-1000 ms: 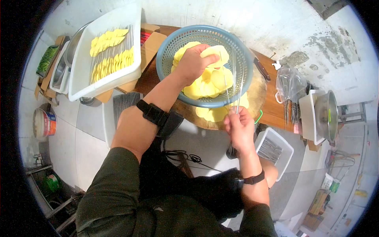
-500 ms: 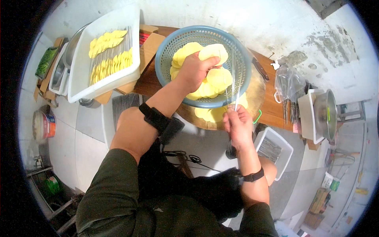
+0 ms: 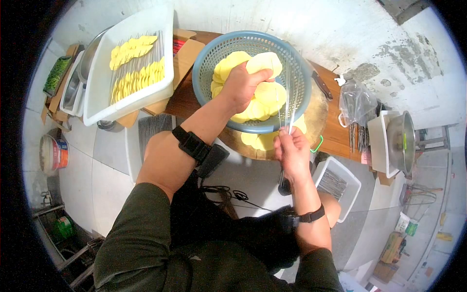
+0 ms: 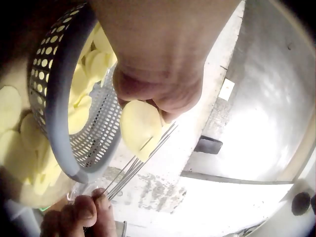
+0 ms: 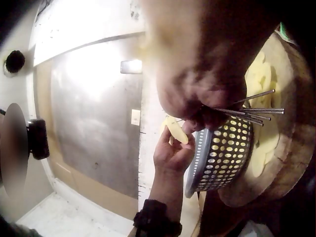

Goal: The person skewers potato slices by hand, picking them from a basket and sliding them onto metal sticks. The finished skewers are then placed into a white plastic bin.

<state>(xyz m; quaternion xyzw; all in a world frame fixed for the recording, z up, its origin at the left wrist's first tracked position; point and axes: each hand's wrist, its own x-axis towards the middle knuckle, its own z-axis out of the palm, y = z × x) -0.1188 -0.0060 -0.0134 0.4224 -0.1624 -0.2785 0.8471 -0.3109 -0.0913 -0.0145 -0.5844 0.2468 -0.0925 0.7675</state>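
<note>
Over the blue-grey colander (image 3: pixel 253 35), my left hand (image 3: pixel 238 90) grips a few thin yellow slices (image 3: pixel 264 64) that look like potato, thumb along their near edge. In the left wrist view a thin metal skewer (image 4: pixel 147 143) pierces the face of the front slice (image 4: pixel 138 123). Just outside the colander's near rim, my right hand (image 3: pixel 293 151) pinches several long metal skewers (image 3: pixel 291 109), which point up toward the slices. Their other ends stick out behind that hand in the right wrist view. More yellow slices (image 3: pixel 270 97) fill the colander below my left hand.
The colander rests on a round wooden board (image 3: pixel 318 112) bearing loose slices (image 3: pixel 260 141), with a knife (image 3: pixel 322 85) beside it. Left stands a white tub (image 3: pixel 168 82) of skewered slices (image 3: pixel 134 51). A white bin of skewers (image 3: pixel 333 184) sits low right, beneath bagged skewers (image 3: pixel 360 136).
My left hand has turned and shifted slightly, its thumb now lower along the slices. The right hand stays almost in place, still holding the skewers.
</note>
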